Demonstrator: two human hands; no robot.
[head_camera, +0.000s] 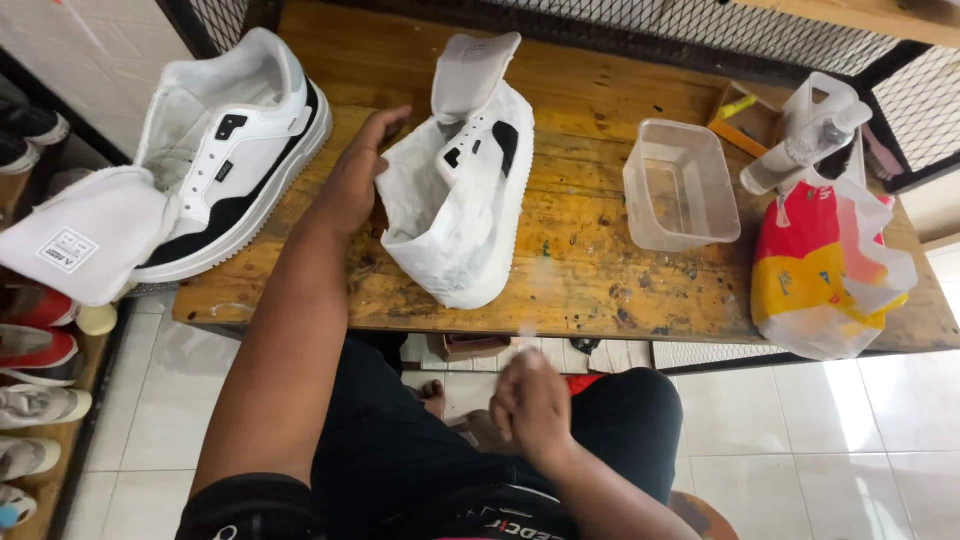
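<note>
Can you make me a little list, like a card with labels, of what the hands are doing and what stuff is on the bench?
left hand: rests against the wrapped sneaker, which is partly covered in white tissue
right hand: low over the lap, blurred, off the bench; grip unclear
other sneaker: white and black, at the left end of the wooden bench
clear tub: looks empty, right of the wrapped sneaker
spray bottle: lying tilted behind the tissue pack

Worn wooden table (600, 290), stained, scratched. Black wire-mesh panel (700, 25) behind it. White glossy floor tiles (820, 450) below. Shoe rack (30, 400) at left. Bright even light.
</note>
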